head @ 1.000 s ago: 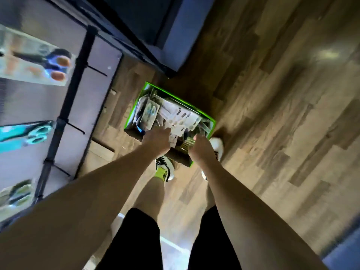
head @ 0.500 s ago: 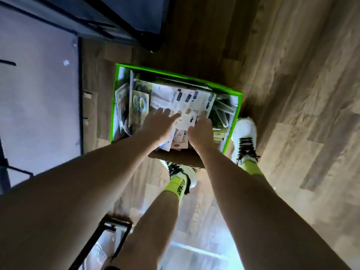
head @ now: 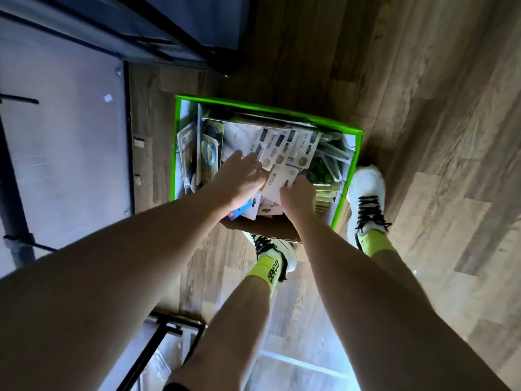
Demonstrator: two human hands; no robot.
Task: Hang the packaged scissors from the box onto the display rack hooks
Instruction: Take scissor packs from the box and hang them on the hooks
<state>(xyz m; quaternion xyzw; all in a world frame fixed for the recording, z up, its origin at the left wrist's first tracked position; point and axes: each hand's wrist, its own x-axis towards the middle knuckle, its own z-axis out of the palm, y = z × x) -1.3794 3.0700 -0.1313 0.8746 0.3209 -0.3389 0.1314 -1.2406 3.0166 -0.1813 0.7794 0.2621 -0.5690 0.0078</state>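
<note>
Neon-yellow socks (head: 270, 270), white black-laced sneakers (head: 365, 193)

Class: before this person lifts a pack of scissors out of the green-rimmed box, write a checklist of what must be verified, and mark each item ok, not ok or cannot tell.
1. Both hands are at the box: ok. The left hand and right hand are both over the packs.
2. One single pack is singled out: cannot tell. The white-backed packs overlap in a loose pile.
3. Firm grip on a pack: cannot tell. The left hand's fingers lie spread on the pile; the right hand's fingertips are hidden.
4. Hang hole of the pack is findable: cannot tell.
5. Free rack hook within view: ok, one bare hook shows at far left.
6. Feet clear of the box: ok, the shoes stand beside it.
</note>
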